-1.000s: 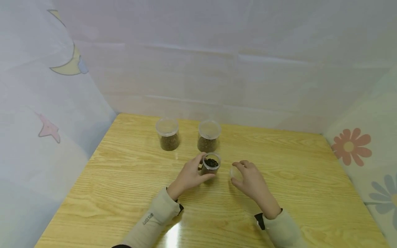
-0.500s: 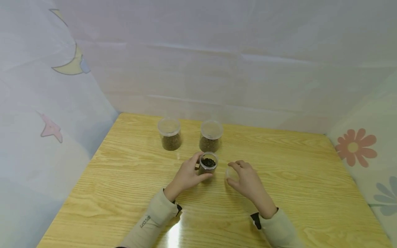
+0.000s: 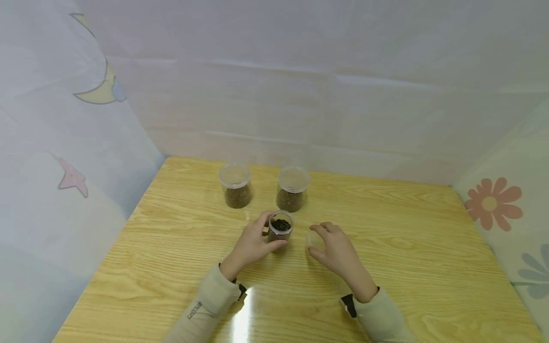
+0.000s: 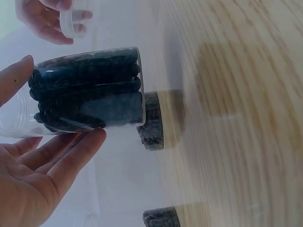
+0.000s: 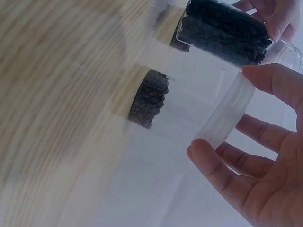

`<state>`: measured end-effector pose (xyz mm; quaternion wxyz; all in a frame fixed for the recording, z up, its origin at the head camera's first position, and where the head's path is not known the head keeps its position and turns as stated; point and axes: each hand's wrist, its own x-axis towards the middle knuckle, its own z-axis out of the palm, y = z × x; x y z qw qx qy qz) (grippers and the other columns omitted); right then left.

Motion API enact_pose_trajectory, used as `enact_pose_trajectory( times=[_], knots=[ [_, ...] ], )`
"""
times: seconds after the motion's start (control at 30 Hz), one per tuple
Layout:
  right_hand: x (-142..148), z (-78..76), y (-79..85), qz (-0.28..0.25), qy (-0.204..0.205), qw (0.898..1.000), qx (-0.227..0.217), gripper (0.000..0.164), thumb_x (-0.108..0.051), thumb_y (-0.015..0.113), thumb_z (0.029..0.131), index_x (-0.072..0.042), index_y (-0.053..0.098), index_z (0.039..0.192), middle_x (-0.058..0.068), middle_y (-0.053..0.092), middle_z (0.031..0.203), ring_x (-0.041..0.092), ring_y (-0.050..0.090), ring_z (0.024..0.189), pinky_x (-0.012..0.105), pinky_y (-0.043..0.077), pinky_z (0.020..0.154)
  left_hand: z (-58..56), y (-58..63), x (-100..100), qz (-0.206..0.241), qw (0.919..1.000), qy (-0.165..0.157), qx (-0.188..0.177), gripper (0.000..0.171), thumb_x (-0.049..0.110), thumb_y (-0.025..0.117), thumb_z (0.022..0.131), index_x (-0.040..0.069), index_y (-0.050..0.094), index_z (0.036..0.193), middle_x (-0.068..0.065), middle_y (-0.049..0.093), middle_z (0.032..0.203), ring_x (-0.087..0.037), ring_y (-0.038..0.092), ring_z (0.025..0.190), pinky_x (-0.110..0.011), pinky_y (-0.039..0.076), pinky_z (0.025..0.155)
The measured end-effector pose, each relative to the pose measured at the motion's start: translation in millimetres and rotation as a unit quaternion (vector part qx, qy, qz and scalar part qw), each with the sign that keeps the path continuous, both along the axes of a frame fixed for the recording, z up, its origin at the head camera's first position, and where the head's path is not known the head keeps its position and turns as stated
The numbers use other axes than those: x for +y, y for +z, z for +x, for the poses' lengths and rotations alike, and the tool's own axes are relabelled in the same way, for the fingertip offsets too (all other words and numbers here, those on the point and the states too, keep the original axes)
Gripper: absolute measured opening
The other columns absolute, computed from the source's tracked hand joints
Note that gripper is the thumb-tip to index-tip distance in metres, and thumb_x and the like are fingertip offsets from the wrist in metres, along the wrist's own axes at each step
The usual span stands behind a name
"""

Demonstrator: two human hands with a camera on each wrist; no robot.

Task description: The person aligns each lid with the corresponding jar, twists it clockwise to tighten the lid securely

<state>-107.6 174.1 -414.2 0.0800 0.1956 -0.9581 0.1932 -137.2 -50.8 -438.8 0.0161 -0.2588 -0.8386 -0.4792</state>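
Observation:
My left hand [image 3: 250, 242] grips an open clear jar [image 3: 280, 233] around its side, thumb toward me. Dark, bean-like pieces [image 4: 90, 90] fill much of it, and in the left wrist view its base appears lifted off the table. To the right, my right hand [image 3: 339, 250] pinches a translucent round lid [image 5: 227, 113] by its edge between thumb and fingers. The lid is tilted on its side, apart from the jar's mouth. In the head view, the right hand's fingers partly cover the lid.
Two lidded clear jars, one at left [image 3: 236, 188] and one at right [image 3: 292, 190], stand farther back, each partly filled with dark pieces. They rest on a wood-grain table [image 3: 386, 219]. A pale printed cloth [image 3: 274, 95] walls the back and sides.
Both hands have shifted a little to the left, carrying the jar and the lid along. Their holds look the same, and the two back jars have stayed in place.

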Motion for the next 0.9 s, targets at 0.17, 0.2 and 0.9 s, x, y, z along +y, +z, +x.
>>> enact_pose_trajectory(
  times=[0.17,0.2,0.9],
  knots=[
    [-1.1,1.1,-1.5,0.0,0.006,1.0,0.001,0.045,-0.016,0.078,0.07,-0.001,0.062,0.109,0.022,0.059,0.105,0.037,0.057,0.092,0.046,0.051,0.072,0.3,-0.2,-0.8,-0.004,0.9998,0.003,0.018,0.067,0.022,0.077,0.074,-0.001,0.041,0.126,-0.012,0.058,0.112,-0.024,0.058,0.1,-0.03,0.052,0.075],
    [-1.3,1.4,-2.0,0.001,0.008,1.0,0.0,0.046,-0.016,0.078,0.07,-0.001,0.062,0.109,0.022,0.059,0.105,0.037,0.057,0.092,0.046,0.051,0.072,0.5,-0.3,-1.1,-0.006,0.9998,0.004,0.019,0.067,0.022,0.077,0.074,0.0,0.041,0.126,-0.011,0.058,0.112,-0.023,0.058,0.099,-0.03,0.052,0.075],
    [1.3,3.8,-3.0,-0.011,0.001,1.0,-0.015,0.044,-0.014,0.078,0.07,-0.001,0.062,0.109,0.019,0.058,0.103,0.034,0.057,0.091,0.044,0.051,0.072,0.0,0.0,-3.2,-0.119,0.99,0.019,0.073,0.065,0.018,0.081,0.069,0.006,0.044,0.121,-0.014,0.06,0.108,-0.028,0.059,0.095,-0.042,0.049,0.078]
  ],
)
